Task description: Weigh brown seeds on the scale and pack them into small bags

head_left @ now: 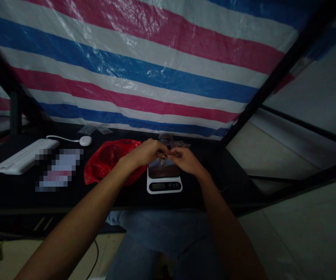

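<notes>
"Bare forearms (89,206) come nearest, both reaching toward the digital scale (164,186). What surrounds it?"

"Biggest is the striped plastic sheet (144,66), hung beyond the scale; next, the black bench (133,199) beneath it. Just left of the scale sits a crumpled red plastic bag (90,171), and well to its left lies a white oblong device (25,157)."

"And the hands?"

"Left hand (150,151) and right hand (187,158) meet over the far part of the scale's dark plate (159,173), fingers bent, tips together. Whether they grip anything, I can't tell; it's too dark. Smaller again, clear plastic packets (104,130) lie beyond the scale to its left."

"What could go wrong?"

"I'd guess anything small at those fingertips could slip onto the plate if the pinch loosened. Resting fingers there would upset a reading, and a brush of the left arm could push the bag against the scale."

"How does the scale point?"

"Its display (158,186) end faces the wearer. The long axis seems to run away toward the sheet, though the hands hide its far end."
</notes>
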`<state>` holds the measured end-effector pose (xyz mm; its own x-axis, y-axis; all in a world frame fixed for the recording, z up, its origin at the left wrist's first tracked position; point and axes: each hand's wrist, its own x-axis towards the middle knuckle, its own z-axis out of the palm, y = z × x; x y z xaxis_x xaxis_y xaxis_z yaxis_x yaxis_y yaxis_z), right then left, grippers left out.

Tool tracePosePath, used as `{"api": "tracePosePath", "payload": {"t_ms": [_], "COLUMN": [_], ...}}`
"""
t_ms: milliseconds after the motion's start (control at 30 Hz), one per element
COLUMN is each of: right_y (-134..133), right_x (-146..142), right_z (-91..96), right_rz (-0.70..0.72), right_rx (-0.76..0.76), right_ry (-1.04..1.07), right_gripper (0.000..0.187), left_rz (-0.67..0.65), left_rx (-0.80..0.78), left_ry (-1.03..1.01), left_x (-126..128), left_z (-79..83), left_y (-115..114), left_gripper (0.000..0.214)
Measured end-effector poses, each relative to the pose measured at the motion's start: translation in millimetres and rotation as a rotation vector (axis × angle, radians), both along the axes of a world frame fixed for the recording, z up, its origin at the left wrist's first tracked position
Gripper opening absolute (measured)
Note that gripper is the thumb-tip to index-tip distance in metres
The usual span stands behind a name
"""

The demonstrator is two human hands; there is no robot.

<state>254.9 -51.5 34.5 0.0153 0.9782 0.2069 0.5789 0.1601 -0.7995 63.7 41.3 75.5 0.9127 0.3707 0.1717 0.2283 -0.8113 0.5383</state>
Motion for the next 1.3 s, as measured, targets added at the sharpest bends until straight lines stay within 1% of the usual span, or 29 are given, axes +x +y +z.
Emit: {"api": "tracePosePath", "payload": {"t_ms": [133, 233, 300, 433, 567, 733, 867, 1000, 1167, 1300], "right_y": [0.3, 1.1, 2.0, 3.5, 4.4, 7.7, 11.5, 15.0, 18.5, 20.1], "right_x": [-0.1, 0.7, 1.5, 3.7, 6.1, 8.6, 12.4, 17.0, 17.5, 17.0], "right_z": [-0.4, -1.8, -3.2, -4.5, -4.7, -9.7, -13.9, -20.3, -30.5, -34.7], "right_rz": [0.009, 0.003, -0.004, -0.010, -0.072, -0.179, -0.272, -0.309, -0.273, -0.250], "right_rx": [0.016, 0.039, 0.061, 0.105, 0.138, 0.200, 0.275, 0.317, 0.313, 0.319], "right_ry": [0.007, 0.001, -0.012, -0.003, -0.006, 0.073, 0.122, 0.115, 0.094, 0.053], "right_gripper": [0.014, 0.015, 0.015, 0.017, 0.016, 0.019, 0.022, 0.019, 0.017, 0.017], "left_rz": [0.009, 0.055, 0.077, 0.081, 0.097, 0.162, 0.213, 0.237, 0.232, 0.227], "left_rx": [0.009, 0.060, 0.081, 0.086, 0.096, -0.013, -0.039, -0.040, -0.030, -0.032], "left_ry": [0.005, 0.022, 0.021, -0.033, -0.129, -0.213, -0.144, -0.025, 0.087, 0.162], "left_x": [-0.8, -0.4, 0.1, 0.1, -1.7, 1.9, 19.1, 47.4, 77.6, 86.2], "left_z": [2.7, 3.6, 3.1, -0.3, -4.6, -9.6, -15.3, -24.1, -41.8, -56.2], "left_y": [-2.2, -3.6, -3.9, -1.0, 7.4, 29.2, 55.3, 77.3, 90.4, 96.1], "left_gripper": [0.028, 0.029, 0.027, 0.027, 0.028, 0.030, 0.030, 0.033, 0.033, 0.034]}}
